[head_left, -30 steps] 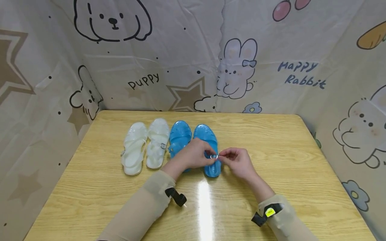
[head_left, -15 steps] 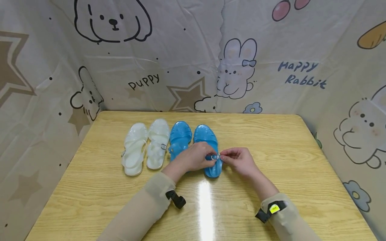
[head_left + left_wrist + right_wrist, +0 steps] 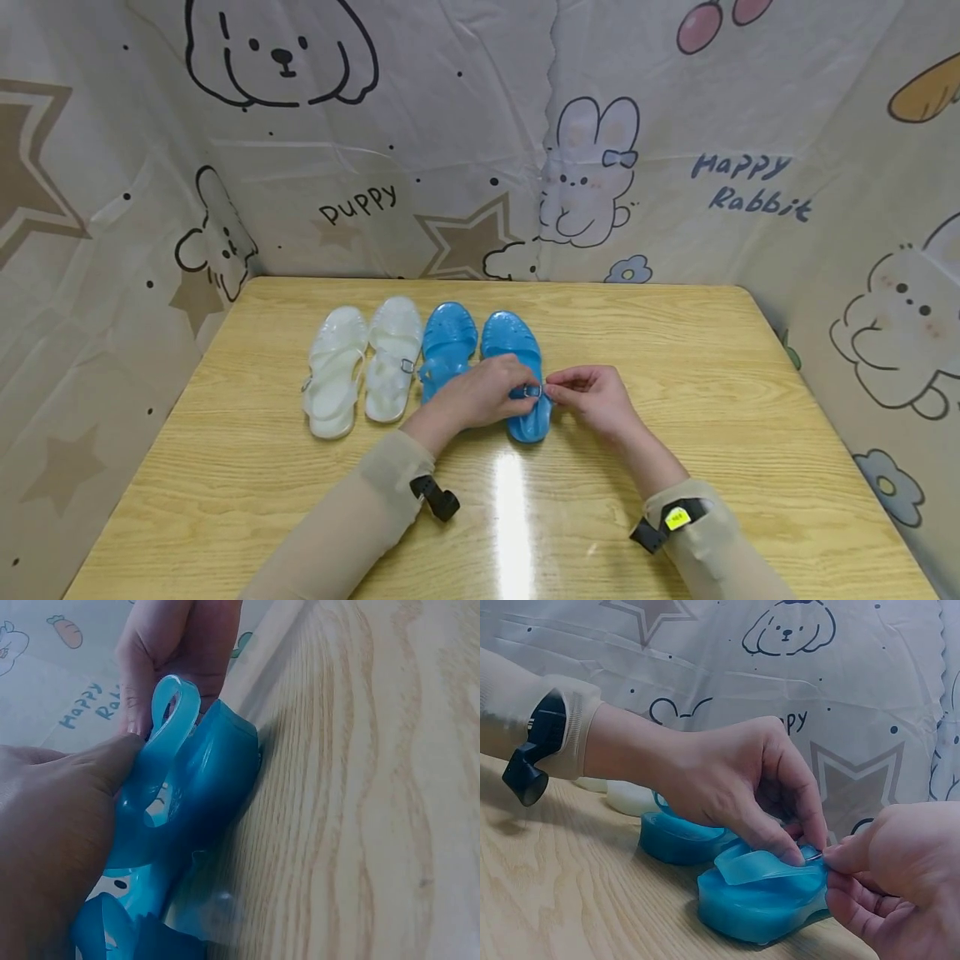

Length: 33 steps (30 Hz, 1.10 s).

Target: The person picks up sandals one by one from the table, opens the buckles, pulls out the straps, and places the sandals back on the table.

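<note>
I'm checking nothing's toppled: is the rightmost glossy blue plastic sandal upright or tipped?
Upright: the rightmost blue sandal rests sole down on the yellowish wood-grain table, insole up.

The cloth backdrop (image 3: 450,125) reads "Puppy" and "Happy Rabbit".

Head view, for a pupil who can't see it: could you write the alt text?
A person's left hand and right hand pinch at the metal buckle of the rightmost blue sandal. To its left on the wooden table lie another blue sandal and two white sandals. Cloth printed with cartoon animals hangs behind.
</note>
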Each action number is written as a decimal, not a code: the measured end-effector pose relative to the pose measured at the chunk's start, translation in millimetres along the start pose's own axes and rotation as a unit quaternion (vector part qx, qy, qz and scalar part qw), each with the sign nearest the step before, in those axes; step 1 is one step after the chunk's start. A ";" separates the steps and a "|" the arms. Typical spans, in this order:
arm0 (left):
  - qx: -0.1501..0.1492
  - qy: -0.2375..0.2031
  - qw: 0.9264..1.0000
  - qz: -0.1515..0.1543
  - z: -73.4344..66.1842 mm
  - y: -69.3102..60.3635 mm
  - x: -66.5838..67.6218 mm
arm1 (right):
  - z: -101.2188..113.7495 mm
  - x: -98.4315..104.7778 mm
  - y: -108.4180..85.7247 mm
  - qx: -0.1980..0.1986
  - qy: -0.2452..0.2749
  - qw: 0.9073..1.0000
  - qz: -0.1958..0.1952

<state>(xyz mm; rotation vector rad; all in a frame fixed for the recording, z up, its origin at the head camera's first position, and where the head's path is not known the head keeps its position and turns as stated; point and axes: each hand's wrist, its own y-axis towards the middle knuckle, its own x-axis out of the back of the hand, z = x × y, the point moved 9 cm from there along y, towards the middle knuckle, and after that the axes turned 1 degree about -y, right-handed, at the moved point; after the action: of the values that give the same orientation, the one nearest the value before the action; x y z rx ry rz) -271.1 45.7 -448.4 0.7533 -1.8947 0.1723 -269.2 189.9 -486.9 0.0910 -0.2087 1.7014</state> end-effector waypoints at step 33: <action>0.006 0.016 1.000 0.006 -2.0 1.2 0.4 | 5.3 2.4 -0.6 0.011 0.014 1.000 -0.005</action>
<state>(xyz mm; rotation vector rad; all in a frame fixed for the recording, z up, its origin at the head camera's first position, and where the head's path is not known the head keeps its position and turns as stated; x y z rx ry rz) -270.4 47.3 -446.9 0.7426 -1.8699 0.2023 -269.3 191.3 -481.2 0.0853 -0.1690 1.6944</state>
